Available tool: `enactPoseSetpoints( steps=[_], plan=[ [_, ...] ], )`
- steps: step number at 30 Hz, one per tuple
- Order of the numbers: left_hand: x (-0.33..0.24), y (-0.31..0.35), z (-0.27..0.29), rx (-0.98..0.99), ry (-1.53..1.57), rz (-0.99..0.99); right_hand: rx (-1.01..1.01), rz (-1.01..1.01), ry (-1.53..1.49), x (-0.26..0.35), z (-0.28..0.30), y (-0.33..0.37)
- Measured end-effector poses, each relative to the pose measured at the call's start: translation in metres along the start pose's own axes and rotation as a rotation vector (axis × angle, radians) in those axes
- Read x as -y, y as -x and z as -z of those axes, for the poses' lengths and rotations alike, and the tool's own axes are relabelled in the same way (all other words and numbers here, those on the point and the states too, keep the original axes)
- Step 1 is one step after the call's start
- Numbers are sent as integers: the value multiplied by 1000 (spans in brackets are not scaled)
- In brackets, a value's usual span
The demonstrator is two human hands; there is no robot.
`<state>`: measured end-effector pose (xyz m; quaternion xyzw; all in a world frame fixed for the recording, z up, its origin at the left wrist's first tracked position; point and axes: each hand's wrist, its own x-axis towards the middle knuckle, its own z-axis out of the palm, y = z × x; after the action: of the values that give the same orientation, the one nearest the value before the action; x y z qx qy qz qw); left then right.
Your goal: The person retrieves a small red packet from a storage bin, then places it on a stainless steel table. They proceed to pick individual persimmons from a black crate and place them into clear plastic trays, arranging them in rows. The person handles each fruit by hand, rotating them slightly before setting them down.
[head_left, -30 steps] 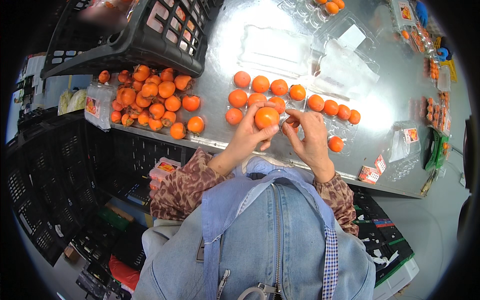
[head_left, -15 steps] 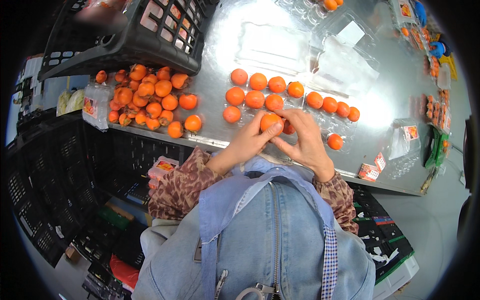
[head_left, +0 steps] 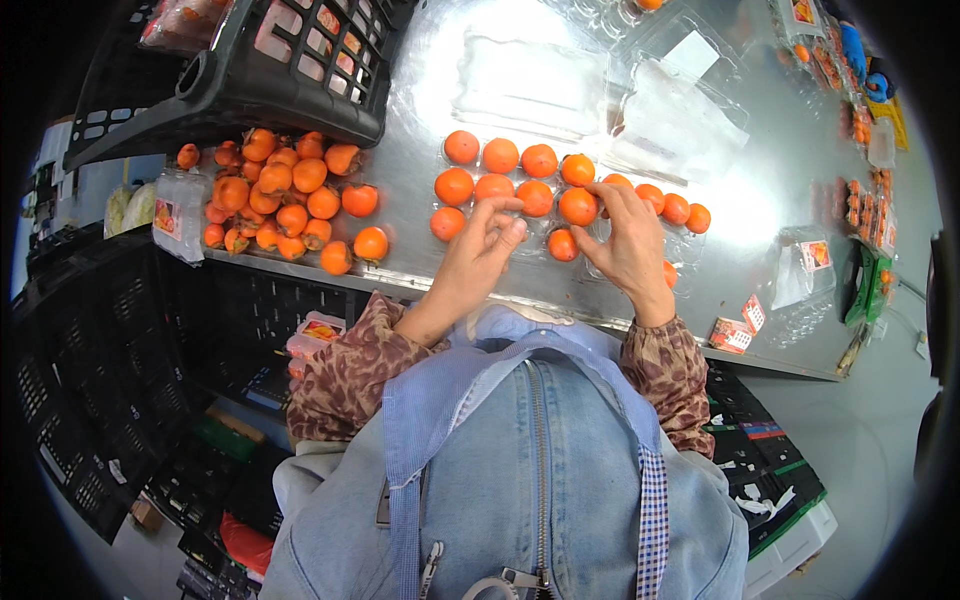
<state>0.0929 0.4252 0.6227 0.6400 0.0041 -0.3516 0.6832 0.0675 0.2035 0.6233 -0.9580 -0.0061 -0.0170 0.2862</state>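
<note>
My right hand (head_left: 630, 242) has its fingers and thumb around an orange persimmon (head_left: 577, 207) that sits in a clear plastic tray (head_left: 480, 226). Beneath the thumb is another persimmon (head_left: 562, 245). My left hand (head_left: 478, 255) hovers at the tray's near side, fingers apart and partly bent, with nothing in it. More persimmons (head_left: 461, 147) stand in rows in that tray. To its right, a second clear tray (head_left: 688, 246) holds several persimmons (head_left: 676, 209); my right hand hides part of it.
A heap of loose persimmons (head_left: 275, 195) lies at the left of the metal table (head_left: 420, 215), under a tilted black crate (head_left: 215, 100). Clear packaging (head_left: 530, 85) lies at the back. Printed cards (head_left: 735, 332) rest near the right front edge. Black crates (head_left: 100, 350) stand below left.
The persimmon that both hands held is now in the tray's second row, under my right hand. My left hand has let go and moved left. The view has shifted slightly.
</note>
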Motion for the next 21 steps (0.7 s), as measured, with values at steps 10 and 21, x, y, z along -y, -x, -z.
enactPoseSetpoints(
  steps=[10,21],
  plan=[
    [5,-1,-1,9,-53,5,32,68,18,0,4,-1],
    [10,-3,-3,14,-95,-31,-36,47,299,-35,24,-9]
  ],
)
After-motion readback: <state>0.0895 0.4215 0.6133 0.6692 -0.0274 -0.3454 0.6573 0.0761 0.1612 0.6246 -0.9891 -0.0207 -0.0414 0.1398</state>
